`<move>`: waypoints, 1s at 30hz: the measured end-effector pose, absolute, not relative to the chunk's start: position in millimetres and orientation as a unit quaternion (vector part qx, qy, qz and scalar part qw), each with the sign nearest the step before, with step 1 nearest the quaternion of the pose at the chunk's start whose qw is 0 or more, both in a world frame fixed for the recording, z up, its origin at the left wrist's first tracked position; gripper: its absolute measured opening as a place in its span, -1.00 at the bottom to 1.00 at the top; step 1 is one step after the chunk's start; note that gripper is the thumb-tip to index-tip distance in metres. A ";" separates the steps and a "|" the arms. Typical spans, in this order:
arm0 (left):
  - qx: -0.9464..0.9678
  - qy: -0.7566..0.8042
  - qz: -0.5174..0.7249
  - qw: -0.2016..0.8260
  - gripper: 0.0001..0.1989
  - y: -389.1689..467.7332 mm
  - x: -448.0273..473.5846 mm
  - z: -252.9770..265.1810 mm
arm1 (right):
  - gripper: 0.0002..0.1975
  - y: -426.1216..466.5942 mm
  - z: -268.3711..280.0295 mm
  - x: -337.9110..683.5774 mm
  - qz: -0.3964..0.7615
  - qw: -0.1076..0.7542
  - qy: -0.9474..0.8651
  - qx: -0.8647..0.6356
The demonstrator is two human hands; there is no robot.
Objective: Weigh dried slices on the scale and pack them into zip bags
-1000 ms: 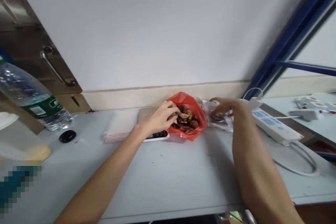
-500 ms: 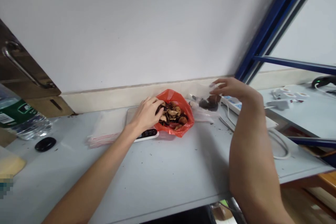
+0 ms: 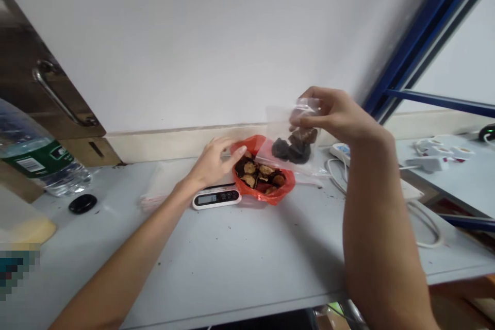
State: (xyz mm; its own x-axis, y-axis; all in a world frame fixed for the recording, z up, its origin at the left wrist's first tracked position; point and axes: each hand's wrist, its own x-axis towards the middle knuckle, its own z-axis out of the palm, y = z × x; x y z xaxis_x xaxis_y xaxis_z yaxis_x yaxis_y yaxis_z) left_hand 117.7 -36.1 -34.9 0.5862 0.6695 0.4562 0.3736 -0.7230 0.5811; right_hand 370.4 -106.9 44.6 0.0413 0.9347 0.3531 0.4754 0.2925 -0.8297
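Observation:
My right hand (image 3: 328,113) pinches the top of a clear plastic bag (image 3: 276,118), raised off the table. Dark lumps (image 3: 292,150) and a brown piece, like dried mushrooms, lie in its bottom. Below and left of it sits a red plastic bag (image 3: 273,198), its mouth wide, filled with dried brown slices (image 3: 249,168). At that bag's left rim is my left hand (image 3: 214,162), fingers and thumb apart; whether it touches the rim I cannot tell. A white digital scale (image 3: 216,198) with a lit display lies under this hand, its platform mostly hidden.
Left of the scale lies a stack of clear bags (image 3: 160,185). A black lid (image 3: 82,203) and a large water bottle (image 3: 46,157) are farther left. At the right are a power strip (image 3: 340,150), white cables (image 3: 429,237) and a blue metal frame (image 3: 410,46). A wall stands behind.
My right hand has lifted the clear bag from the table and brought it left, beside the red bag. My left hand has drawn slightly back from the slices. The camera view has shifted a little.

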 end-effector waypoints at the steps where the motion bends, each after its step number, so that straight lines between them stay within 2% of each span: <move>1: 0.846 0.295 0.341 0.285 -0.51 -38.6 111.5 -32.1 | -0.65 -102.7 44.7 360.2 0.248 0.475 -0.660 -0.526; 4: 0.797 0.289 0.342 0.406 -0.39 -43.4 95.1 -29.2 | -0.64 -89.7 40.0 327.9 0.265 0.495 -0.678 -0.474; 7: 0.746 0.323 0.392 0.431 -0.40 -41.9 80.8 -34.7 | -0.60 -76.7 29.7 302.2 0.280 0.510 -0.681 -0.445; 11: 0.697 0.347 0.413 0.473 -0.45 -35.6 57.5 -46.5 | -0.59 -61.1 16.6 287.5 0.270 0.561 -0.616 -0.483; 14: 0.654 0.357 0.433 0.507 -0.35 -33.3 41.0 -53.9 | -0.61 -56.7 12.8 283.8 0.269 0.588 -0.545 -0.534; 16: 0.610 0.355 0.469 0.531 -0.21 -33.2 34.8 -57.8 | -0.67 -59.2 12.8 280.7 0.298 0.534 -0.537 -0.582; 18: 0.578 0.338 0.504 0.546 -0.21 -33.7 34.1 -61.1 | -0.70 -64.3 13.4 276.7 0.337 0.428 -0.563 -0.621; 21: 0.556 0.298 0.553 0.545 -0.45 -35.7 41.2 -65.4 | -0.62 -70.9 11.6 269.3 0.402 0.261 -0.644 -0.597; 23: 0.544 0.287 0.579 0.535 -0.57 -38.1 47.8 -67.7 | -0.59 -71.6 6.4 263.7 0.446 0.207 -0.671 -0.555; 25: 0.542 0.290 0.588 0.526 -0.61 -41.3 52.7 -68.8 | -0.59 -68.8 -1.7 257.9 0.479 0.228 -0.666 -0.525; 30: 0.599 0.302 0.536 0.512 -0.61 -50.2 54.2 -67.0 | -0.64 -60.5 -14.0 249.3 0.460 0.373 -0.655 -0.469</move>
State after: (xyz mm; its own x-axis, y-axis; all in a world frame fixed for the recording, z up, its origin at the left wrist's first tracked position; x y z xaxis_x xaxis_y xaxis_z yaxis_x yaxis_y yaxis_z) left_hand 54.2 -50.2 -67.0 0.2422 0.9109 0.3339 -0.1875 -0.2937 0.9373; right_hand 249.3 -60.5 -14.0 -0.2817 0.9578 0.0567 0.2719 0.1363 -0.9526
